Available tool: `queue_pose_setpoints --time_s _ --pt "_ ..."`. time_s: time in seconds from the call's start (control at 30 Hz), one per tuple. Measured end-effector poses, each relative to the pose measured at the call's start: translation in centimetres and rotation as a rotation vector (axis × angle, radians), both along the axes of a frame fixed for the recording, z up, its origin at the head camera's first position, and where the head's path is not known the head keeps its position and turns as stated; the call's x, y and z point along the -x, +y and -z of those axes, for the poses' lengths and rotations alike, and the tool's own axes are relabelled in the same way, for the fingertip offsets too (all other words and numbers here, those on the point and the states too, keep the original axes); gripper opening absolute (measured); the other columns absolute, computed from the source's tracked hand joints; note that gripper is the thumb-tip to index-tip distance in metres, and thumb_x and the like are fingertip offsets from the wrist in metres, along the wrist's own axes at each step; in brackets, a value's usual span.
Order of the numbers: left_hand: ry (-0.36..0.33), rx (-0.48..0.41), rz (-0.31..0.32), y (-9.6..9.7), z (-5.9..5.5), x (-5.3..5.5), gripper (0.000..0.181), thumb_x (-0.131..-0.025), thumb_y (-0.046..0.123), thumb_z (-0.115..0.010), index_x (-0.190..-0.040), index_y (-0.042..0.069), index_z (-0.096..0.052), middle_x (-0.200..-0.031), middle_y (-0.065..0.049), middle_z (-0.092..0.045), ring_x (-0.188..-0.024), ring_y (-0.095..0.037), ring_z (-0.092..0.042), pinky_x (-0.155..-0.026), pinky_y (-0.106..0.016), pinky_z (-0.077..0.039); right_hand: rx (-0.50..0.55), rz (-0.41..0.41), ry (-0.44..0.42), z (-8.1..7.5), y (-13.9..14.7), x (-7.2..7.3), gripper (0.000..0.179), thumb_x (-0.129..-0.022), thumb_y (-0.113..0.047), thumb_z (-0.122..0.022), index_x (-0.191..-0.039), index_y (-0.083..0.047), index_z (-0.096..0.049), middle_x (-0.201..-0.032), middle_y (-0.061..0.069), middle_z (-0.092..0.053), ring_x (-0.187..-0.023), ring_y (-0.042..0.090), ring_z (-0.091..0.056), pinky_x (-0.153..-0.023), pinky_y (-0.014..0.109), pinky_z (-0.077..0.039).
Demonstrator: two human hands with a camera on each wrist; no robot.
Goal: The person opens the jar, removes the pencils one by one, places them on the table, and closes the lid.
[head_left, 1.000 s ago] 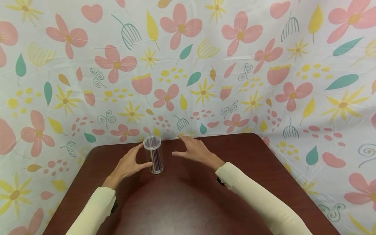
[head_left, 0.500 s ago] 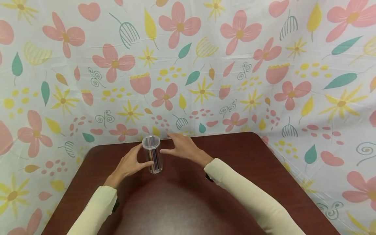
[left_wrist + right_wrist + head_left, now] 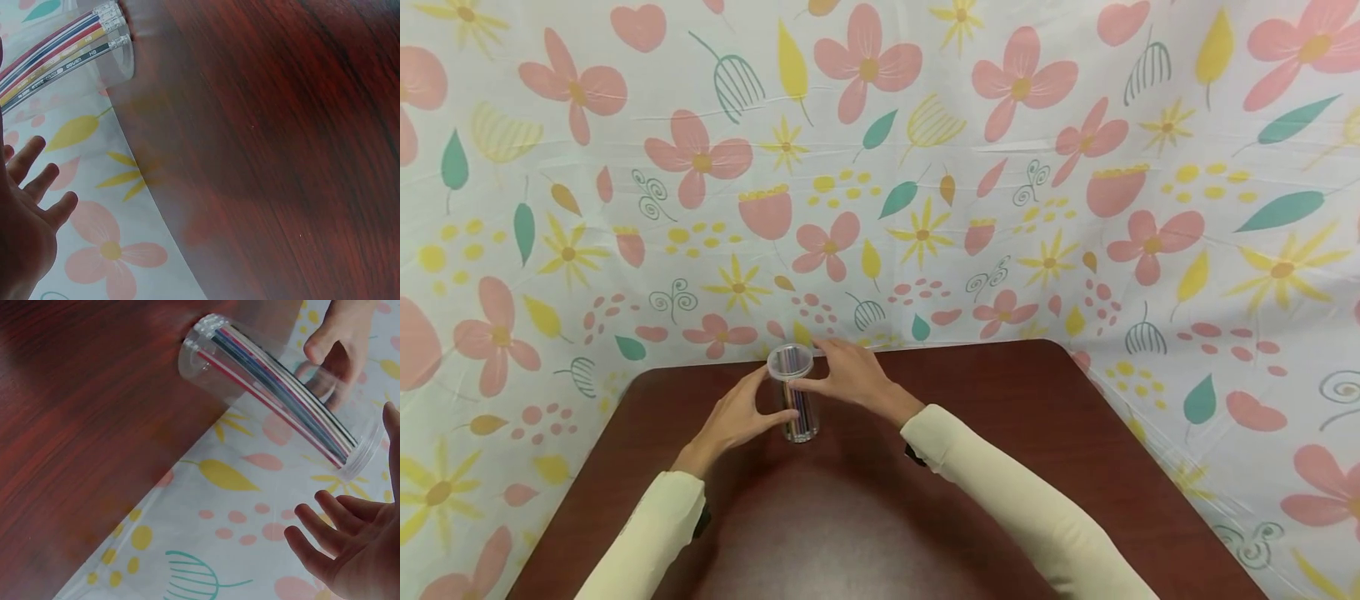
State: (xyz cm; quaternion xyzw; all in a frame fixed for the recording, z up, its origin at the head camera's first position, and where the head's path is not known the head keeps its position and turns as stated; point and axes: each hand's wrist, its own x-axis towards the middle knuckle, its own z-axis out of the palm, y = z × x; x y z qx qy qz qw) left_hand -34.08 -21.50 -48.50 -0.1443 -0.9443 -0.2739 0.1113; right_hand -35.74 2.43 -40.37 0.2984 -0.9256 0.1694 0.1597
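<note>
A clear plastic jar of pencils [image 3: 800, 408] stands upright near the table's back edge. Its round clear lid [image 3: 791, 363] is on top. Several striped pencils [image 3: 281, 387] lean inside, also visible in the left wrist view. My left hand [image 3: 737, 417] holds the jar from the left, thumb across the front and fingers at the far side. My right hand [image 3: 857, 379] is at the jar's upper right, thumb in front of the lid area and fingers behind it. In the right wrist view its fingers are spread and loosely bent beside the lid; contact cannot be told.
The dark red-brown wooden table [image 3: 820, 525] has a light reflection at its front. A white cloth printed with flowers and leaves [image 3: 880, 167] hangs behind it and along both sides, close to the back edge.
My right hand has moved left to the top of the jar, its thumb now in front of it. The left hand and the jar have stayed in place.
</note>
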Motion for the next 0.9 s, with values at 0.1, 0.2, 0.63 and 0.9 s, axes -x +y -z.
queue_pose_setpoints --time_s 0.1,0.2,0.63,0.9 --pt "-0.003 -0.008 0.008 0.1 -0.1 0.0 0.103 -0.068 0.075 -0.066 -0.152 0.035 -0.021 -0.150 -0.008 -0.035 -0.134 -0.032 -0.039 -0.098 -0.061 -0.038 0.028 -0.002 0.009 0.1 -0.4 0.1 0.091 -0.073 -0.073 -0.063 -0.142 -0.016 -0.047 -0.137 0.003 -0.054 -0.120 0.018 -0.055 -0.093 0.037 -0.050" --pt "-0.017 -0.017 0.011 0.2 -0.1 0.1 0.103 -0.068 0.074 -0.067 -0.152 0.035 -0.021 -0.150 -0.007 -0.035 -0.134 -0.032 -0.038 -0.099 -0.061 -0.038 0.035 0.005 0.017 0.3 -0.6 0.1 0.091 -0.073 -0.075 -0.061 -0.141 -0.016 -0.049 -0.135 0.003 -0.056 -0.118 0.018 -0.057 -0.092 0.036 -0.050" --pt "0.008 -0.001 0.031 0.7 -0.2 0.3 0.098 -0.071 0.071 -0.068 -0.150 0.035 -0.024 -0.146 -0.008 -0.041 -0.129 -0.030 -0.044 -0.097 -0.057 -0.042 0.073 0.007 0.037 0.7 -1.4 0.3 0.086 -0.072 -0.079 -0.057 -0.135 -0.020 -0.055 -0.118 -0.001 -0.065 -0.094 0.009 -0.062 -0.072 0.028 -0.053" --pt "-0.021 -0.032 0.056 0.7 -0.1 0.3 0.094 -0.072 0.070 -0.067 -0.149 0.034 -0.026 -0.136 -0.007 -0.051 -0.121 -0.028 -0.053 -0.091 -0.055 -0.046 0.103 0.030 0.021 0.8 -1.6 0.3 0.082 -0.073 -0.077 -0.058 -0.128 -0.016 -0.061 -0.110 -0.004 -0.066 -0.081 0.007 -0.061 -0.062 0.024 -0.050"
